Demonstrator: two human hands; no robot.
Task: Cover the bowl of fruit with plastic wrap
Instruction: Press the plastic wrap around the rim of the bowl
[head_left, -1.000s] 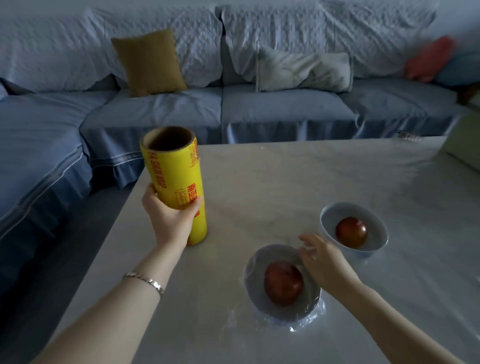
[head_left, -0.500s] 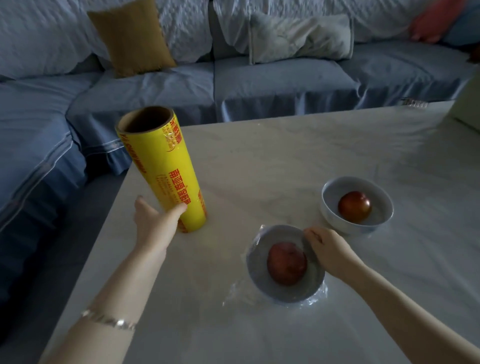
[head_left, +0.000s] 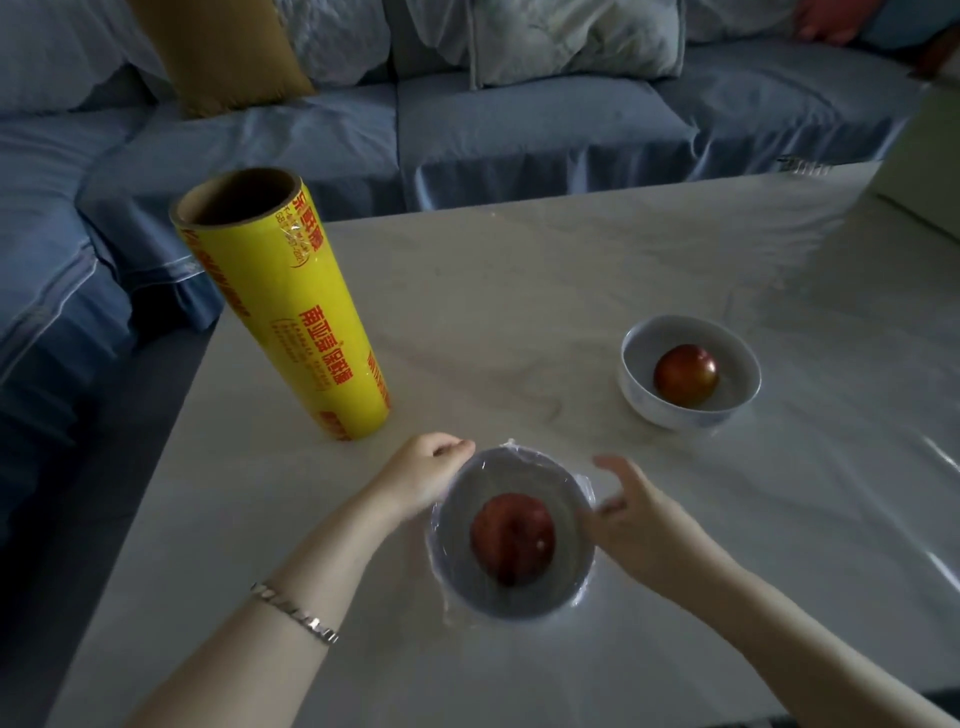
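A grey bowl (head_left: 452, 571) with a red apple (head_left: 511, 538) in it sits near the table's front edge. Clear plastic wrap (head_left: 584, 480) is stretched over its top, and the loose edges bunch around its sides. My left hand (head_left: 423, 478) is at the bowl's left side, fingers curled on the wrap by the rim. At the right rim my right hand (head_left: 631, 514) has its fingers spread and relaxed, the thumb close to the wrap. The yellow plastic wrap roll (head_left: 291, 312) stands on end at the table's left, free of both hands.
A second bowl (head_left: 639, 395) holding an apple (head_left: 685, 375) stands to the right on the pale table (head_left: 519, 291). A blue sofa (head_left: 519, 119) with cushions runs behind and to the left. A pale box (head_left: 924, 166) sits at the far right corner.
My left hand let go of the roll and came over to the bowl's left side. My right hand opened and shifted at the right rim. The roll now stands alone.
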